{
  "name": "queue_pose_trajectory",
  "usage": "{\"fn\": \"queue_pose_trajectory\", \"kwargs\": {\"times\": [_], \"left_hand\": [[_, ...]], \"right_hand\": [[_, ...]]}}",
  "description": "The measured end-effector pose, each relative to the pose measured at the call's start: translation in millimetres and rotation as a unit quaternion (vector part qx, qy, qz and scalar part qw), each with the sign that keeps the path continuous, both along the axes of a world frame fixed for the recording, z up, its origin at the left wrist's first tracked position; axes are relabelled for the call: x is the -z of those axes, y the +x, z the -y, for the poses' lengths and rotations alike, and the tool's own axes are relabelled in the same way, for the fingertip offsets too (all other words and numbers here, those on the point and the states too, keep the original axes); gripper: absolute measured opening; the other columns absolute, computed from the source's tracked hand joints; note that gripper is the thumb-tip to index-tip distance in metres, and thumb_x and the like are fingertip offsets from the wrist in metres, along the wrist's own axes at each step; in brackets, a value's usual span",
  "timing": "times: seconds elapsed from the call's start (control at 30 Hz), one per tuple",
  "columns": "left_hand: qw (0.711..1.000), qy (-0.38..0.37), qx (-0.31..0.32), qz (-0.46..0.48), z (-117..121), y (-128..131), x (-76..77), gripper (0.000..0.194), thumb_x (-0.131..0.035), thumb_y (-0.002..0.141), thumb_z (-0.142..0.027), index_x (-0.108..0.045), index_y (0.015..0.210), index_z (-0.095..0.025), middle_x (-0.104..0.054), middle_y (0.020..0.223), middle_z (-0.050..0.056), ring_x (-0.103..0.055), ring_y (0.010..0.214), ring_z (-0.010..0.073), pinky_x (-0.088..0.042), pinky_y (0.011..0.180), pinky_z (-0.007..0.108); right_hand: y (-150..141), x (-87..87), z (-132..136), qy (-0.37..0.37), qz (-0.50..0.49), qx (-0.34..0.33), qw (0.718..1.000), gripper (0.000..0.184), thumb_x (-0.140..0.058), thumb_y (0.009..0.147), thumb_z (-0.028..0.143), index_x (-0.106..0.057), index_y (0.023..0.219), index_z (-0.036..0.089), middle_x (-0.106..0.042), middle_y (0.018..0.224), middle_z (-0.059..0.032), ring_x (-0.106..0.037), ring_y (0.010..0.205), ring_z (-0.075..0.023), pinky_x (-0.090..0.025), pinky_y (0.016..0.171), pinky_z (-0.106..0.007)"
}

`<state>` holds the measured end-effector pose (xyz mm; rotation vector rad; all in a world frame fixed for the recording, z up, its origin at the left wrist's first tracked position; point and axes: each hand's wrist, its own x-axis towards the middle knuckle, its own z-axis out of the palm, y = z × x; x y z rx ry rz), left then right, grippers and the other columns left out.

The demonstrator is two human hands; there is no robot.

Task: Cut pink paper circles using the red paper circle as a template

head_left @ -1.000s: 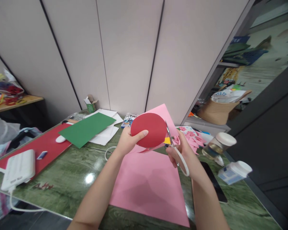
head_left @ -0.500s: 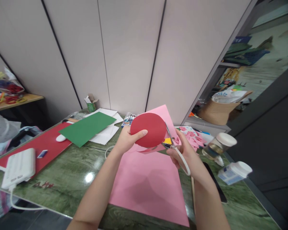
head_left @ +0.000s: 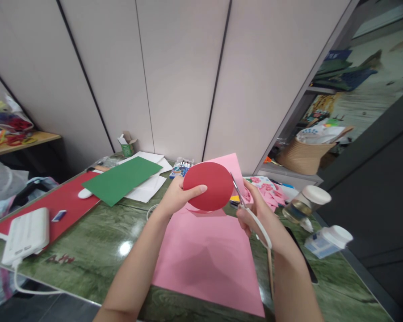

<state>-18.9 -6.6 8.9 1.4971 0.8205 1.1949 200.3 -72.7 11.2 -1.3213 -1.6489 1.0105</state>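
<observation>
Between the thumb and fingers of my left hand (head_left: 179,196) is a red paper circle (head_left: 210,185), laid over a sheet of pink paper (head_left: 233,163) that shows behind it. My right hand (head_left: 255,208) is closed on white-handled scissors (head_left: 260,226). Their blades point up and away along the right edge of the circle, against the pink paper. Whether the blades are parted is hard to make out. A larger pink sheet (head_left: 206,264) lies flat on the table below both hands.
Green card (head_left: 124,179) and white papers lie at left, near a white power bank (head_left: 29,235) on red paper (head_left: 62,219). Pink scraps (head_left: 271,194), a jar (head_left: 305,203) and a white bottle (head_left: 329,241) stand right. A marker set (head_left: 180,168) is behind my hands.
The circle and the pink paper behind it have shifted slightly down, and the paper is turned a little. The scissors have moved slightly right and down, still at the circle's right edge.
</observation>
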Motion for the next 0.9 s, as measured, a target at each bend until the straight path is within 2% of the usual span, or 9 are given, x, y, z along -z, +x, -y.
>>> {"fn": "queue_pose_trajectory", "kwargs": {"times": [0.2, 0.5, 0.77, 0.9], "left_hand": [[1.000, -0.001, -0.004, -0.014, 0, -2, 0.2, 0.027, -0.068, 0.068, -0.038, -0.065, 0.078, -0.012, -0.066, 0.078, 0.007, -0.061, 0.074, 0.0190, -0.049, 0.064, 0.027], [1.000, -0.009, 0.005, -0.012, -3, -7, 2.2, 0.030, -0.070, 0.067, -0.036, -0.066, 0.087, -0.013, -0.066, 0.077, 0.005, -0.061, 0.073, 0.0182, -0.050, 0.066, 0.028], [1.000, -0.015, 0.004, -0.027, -5, -10, 4.1, 0.026, -0.069, 0.067, -0.037, -0.067, 0.078, -0.013, -0.067, 0.075, 0.006, -0.061, 0.071, 0.0182, -0.050, 0.065, 0.028], [0.999, -0.010, 0.014, -0.037, -5, -11, 2.5, 0.025, -0.069, 0.067, -0.038, -0.066, 0.071, -0.013, -0.066, 0.072, 0.005, -0.061, 0.069, 0.0179, -0.049, 0.062, 0.027]], "right_hand": [[-2, -2.3, 0, -0.010, -0.006, 0.013, 1.000, 0.084, -0.060, 0.079, 0.037, -0.007, 0.143, 0.025, -0.049, 0.048, 0.0095, -0.044, 0.038, -0.0099, -0.036, 0.038, -0.020], [-3, -3.7, 1, -0.035, -0.021, 0.011, 0.999, 0.085, -0.062, 0.078, 0.032, -0.008, 0.143, 0.029, -0.048, 0.044, 0.0110, -0.041, 0.036, -0.0089, -0.035, 0.037, -0.019], [-2, -7.6, 1, -0.044, -0.008, 0.011, 0.999, 0.082, -0.063, 0.076, 0.033, -0.015, 0.143, 0.025, -0.045, 0.042, 0.0110, -0.039, 0.034, -0.0082, -0.031, 0.035, -0.017], [0, -10.6, 3, -0.040, 0.010, -0.002, 0.999, 0.084, -0.061, 0.077, 0.031, -0.012, 0.143, 0.023, -0.048, 0.046, 0.0097, -0.041, 0.036, -0.0087, -0.031, 0.037, -0.019]]}}
